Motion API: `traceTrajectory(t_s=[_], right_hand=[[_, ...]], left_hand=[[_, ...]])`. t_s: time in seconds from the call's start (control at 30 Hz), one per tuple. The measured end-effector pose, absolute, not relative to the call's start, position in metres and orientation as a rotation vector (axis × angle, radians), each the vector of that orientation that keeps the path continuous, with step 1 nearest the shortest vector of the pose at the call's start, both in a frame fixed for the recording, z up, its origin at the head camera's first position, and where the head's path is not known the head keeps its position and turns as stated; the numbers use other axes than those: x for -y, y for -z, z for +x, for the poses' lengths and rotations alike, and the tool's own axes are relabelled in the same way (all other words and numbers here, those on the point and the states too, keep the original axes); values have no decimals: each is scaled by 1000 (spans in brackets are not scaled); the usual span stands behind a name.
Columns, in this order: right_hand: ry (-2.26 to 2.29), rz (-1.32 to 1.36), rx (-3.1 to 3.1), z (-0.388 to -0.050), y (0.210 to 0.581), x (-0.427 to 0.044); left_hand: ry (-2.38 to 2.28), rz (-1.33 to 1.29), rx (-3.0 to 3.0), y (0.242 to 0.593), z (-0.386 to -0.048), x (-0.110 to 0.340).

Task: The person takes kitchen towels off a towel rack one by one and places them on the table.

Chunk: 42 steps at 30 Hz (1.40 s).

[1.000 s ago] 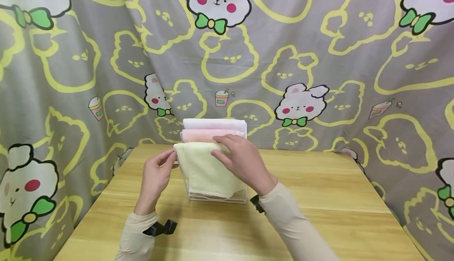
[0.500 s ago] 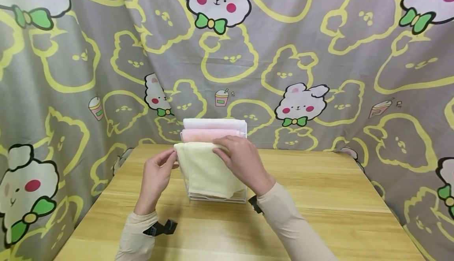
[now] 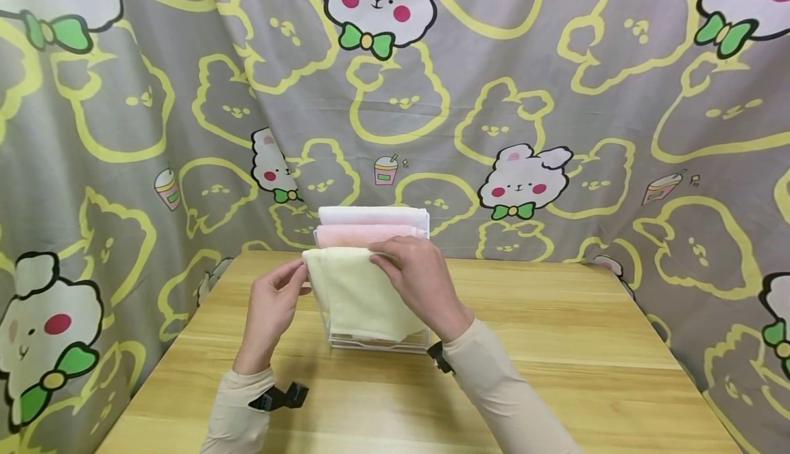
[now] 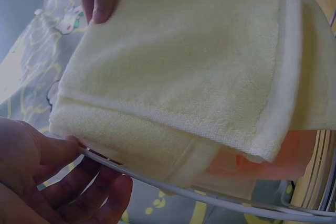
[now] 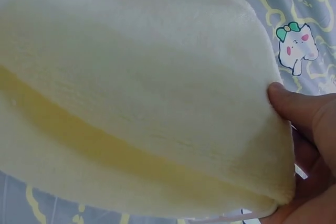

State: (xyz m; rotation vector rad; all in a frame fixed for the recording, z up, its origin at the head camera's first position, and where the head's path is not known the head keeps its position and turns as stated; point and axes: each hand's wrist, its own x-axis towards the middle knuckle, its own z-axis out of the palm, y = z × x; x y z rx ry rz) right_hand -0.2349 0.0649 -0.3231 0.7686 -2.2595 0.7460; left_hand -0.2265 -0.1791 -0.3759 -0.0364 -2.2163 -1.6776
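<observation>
A folded pale yellow towel [image 3: 364, 296] hangs over the front of a white wire rack [image 3: 379, 348] on the table. My left hand [image 3: 271, 303] is at the rack's left side; in the left wrist view its thumb and fingers hold the white wire [image 4: 210, 201] beside the towel's edge. At the upper right, my right hand [image 3: 422, 279] pinches the towel's top edge, thumb in front, as the right wrist view also shows. Behind it in the rack stand a folded pink towel [image 3: 345, 236] and a folded white towel [image 3: 370, 216].
The rack stands on a wood-grain table [image 3: 555, 358], towards its far edge. A grey curtain [image 3: 457, 118] with yellow outlines and white rabbit faces hangs behind and at both sides. Black straps with small devices are on both wrists.
My right hand's thumb has closed in on the towel's top edge, and the hand has shifted slightly. The towel's lower right edge has risen a little. My left hand stays in place.
</observation>
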Motion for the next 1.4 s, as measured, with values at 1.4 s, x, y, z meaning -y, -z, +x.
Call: traceTrajectory(t_s=[1.4], right_hand=[[-993, 636, 2082, -225, 286, -83]], left_hand=[[1685, -49, 2199, 381, -231, 180]])
